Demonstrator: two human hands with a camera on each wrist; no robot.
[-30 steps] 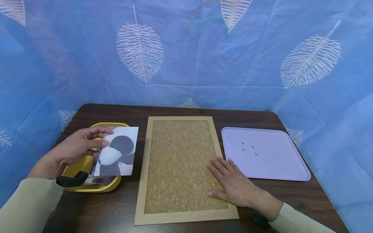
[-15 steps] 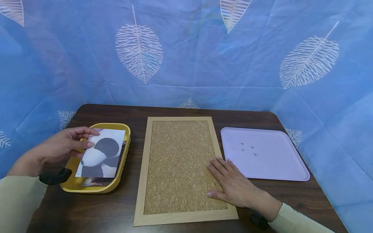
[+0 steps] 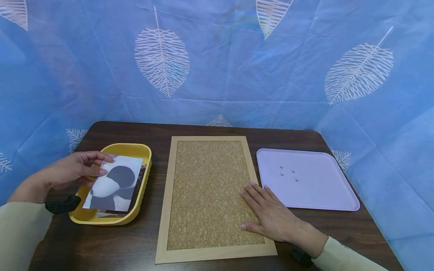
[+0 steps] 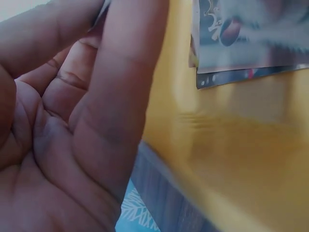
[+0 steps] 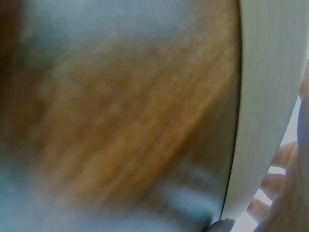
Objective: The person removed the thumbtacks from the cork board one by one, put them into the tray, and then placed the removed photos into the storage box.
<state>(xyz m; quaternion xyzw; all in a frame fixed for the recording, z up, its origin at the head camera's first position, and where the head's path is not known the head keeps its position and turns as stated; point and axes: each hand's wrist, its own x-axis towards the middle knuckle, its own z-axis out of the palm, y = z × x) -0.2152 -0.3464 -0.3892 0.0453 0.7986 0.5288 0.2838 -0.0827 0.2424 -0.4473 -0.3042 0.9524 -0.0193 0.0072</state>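
My left hand (image 3: 76, 169) pinches the upper left edge of a photo print (image 3: 115, 184) that shows a black-and-white panda-like figure. The print is over the yellow tray (image 3: 144, 194) on the left, where more photos (image 4: 251, 38) lie at the bottom, seen close up in the left wrist view. My right hand (image 3: 271, 216) rests with fingers spread on the right side of a wood-framed cork board (image 3: 210, 195), across its frame and the cork. In the right wrist view the board's pale frame (image 5: 263, 87) runs close by, with the fingers at the edge.
A lilac tray (image 3: 325, 184) with several small silvery pieces (image 3: 293, 171) stands right of the board. The dark wooden table (image 3: 101, 248) carries everything. Behind it hangs a blue cloth (image 3: 237, 67) with white leaf prints.
My left hand has moved left and slightly down with the panda print, from beside the yellow tray's right edge to over the tray. The right hand has stayed on the board.
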